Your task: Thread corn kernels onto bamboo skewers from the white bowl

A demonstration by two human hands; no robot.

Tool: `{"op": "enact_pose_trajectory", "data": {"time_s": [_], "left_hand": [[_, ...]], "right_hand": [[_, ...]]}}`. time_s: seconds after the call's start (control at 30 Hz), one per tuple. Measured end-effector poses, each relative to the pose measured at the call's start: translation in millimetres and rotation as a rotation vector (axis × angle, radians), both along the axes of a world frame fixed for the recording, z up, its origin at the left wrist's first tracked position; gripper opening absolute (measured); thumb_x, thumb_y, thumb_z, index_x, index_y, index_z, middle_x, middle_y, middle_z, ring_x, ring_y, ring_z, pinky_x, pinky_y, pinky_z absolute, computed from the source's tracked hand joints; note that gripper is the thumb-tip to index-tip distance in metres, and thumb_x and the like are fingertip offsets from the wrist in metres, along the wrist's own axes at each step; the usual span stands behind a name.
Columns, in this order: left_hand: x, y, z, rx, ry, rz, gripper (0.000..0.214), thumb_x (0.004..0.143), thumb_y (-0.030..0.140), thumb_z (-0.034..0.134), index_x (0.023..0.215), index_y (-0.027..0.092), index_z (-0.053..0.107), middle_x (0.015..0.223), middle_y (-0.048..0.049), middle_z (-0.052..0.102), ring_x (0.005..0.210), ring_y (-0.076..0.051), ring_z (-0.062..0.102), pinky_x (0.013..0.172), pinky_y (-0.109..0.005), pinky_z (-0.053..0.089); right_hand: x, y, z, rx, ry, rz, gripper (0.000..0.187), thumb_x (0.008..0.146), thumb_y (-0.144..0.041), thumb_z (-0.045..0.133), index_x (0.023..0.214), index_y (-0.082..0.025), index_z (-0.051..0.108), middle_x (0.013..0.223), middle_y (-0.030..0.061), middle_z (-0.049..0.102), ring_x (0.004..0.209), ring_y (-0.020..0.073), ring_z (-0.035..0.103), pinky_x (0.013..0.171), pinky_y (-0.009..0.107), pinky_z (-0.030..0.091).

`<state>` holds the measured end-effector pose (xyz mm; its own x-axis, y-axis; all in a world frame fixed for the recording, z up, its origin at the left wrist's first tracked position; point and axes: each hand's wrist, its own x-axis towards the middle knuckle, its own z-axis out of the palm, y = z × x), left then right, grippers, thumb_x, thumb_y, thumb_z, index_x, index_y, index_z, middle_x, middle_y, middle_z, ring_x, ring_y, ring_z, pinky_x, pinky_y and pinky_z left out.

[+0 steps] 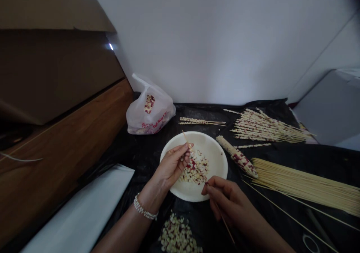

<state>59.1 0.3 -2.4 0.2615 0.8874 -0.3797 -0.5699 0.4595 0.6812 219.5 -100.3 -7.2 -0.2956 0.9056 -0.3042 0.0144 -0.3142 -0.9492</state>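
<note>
A white bowl (215, 153) holds pale and red corn kernels (195, 168) on the black sheet. My left hand (171, 164) pinches a kernel at the tip of a thin bamboo skewer (225, 223) over the bowl. The skewer runs down across the bowl into my right hand (225, 198), which grips its lower part with its end sticking out below. A pearl bracelet (143, 210) circles my left wrist.
A corn cob (237, 156) lies right of the bowl. Bare skewers (306, 185) are piled at right, threaded skewers (264, 127) behind them, two more (201, 122) beyond the bowl. A plastic bag (150, 112) stands by the wall. Loose kernels (178, 236) lie near me.
</note>
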Motion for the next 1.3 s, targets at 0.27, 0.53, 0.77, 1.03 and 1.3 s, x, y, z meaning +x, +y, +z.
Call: {"op": "enact_pose_trajectory", "data": {"time_s": [0.27,0.53,0.77,1.03,1.3], "left_hand": [[-0.5,-1.4,1.2,-0.015,-0.036,-0.037,0.01,0.079,0.011,0.07,0.088,0.006,0.071,0.073,-0.0033,0.063,0.06,-0.005,0.058,0.055,-0.011,0.051],[-4.2,0.3,-0.2,-0.036,-0.079,-0.047,0.011,0.076,0.007,0.071,0.087,0.01,0.071,0.083,-0.0046,0.068,0.066,-0.006,0.061,0.059,-0.012,0.052],[-15.2,9.7,5.7,-0.062,-0.157,0.073,0.017,0.08,0.003,0.065,0.094,0.011,0.069,0.087,-0.0041,0.068,0.066,-0.005,0.062,0.061,-0.012,0.052],[-26.7,18.9,7.0,-0.073,-0.256,0.169,0.021,0.088,0.002,0.052,0.097,0.01,0.068,0.087,-0.006,0.068,0.069,-0.006,0.064,0.062,-0.013,0.054],[-25.3,18.7,7.9,-0.082,-0.222,0.198,0.019,0.087,0.003,0.054,0.097,0.01,0.069,0.087,-0.006,0.068,0.068,-0.006,0.063,0.062,-0.012,0.054]], "right_hand": [[1.7,2.1,-0.2,-0.015,0.026,0.013,0.035,0.09,-0.051,0.049,0.086,-0.017,0.057,0.044,-0.0079,0.047,0.037,0.006,0.029,0.04,0.021,0.018],[3.0,1.1,1.9,-0.01,0.015,0.021,0.033,0.091,-0.049,0.05,0.084,-0.017,0.057,0.044,-0.0081,0.046,0.038,0.0056,0.029,0.041,0.02,0.019],[1.6,-2.4,3.0,-0.047,0.019,0.054,0.032,0.092,-0.045,0.053,0.075,-0.018,0.056,0.046,-0.0063,0.047,0.041,0.0058,0.033,0.043,0.02,0.021],[2.3,-5.9,0.3,-0.092,0.086,0.081,0.03,0.092,-0.046,0.053,0.083,-0.018,0.06,0.046,-0.0069,0.047,0.04,0.0059,0.032,0.041,0.021,0.017],[-0.6,-5.8,3.8,-0.094,0.097,0.094,0.03,0.092,-0.044,0.054,0.081,-0.017,0.06,0.045,-0.0078,0.045,0.04,0.0046,0.034,0.042,0.02,0.018]]}}
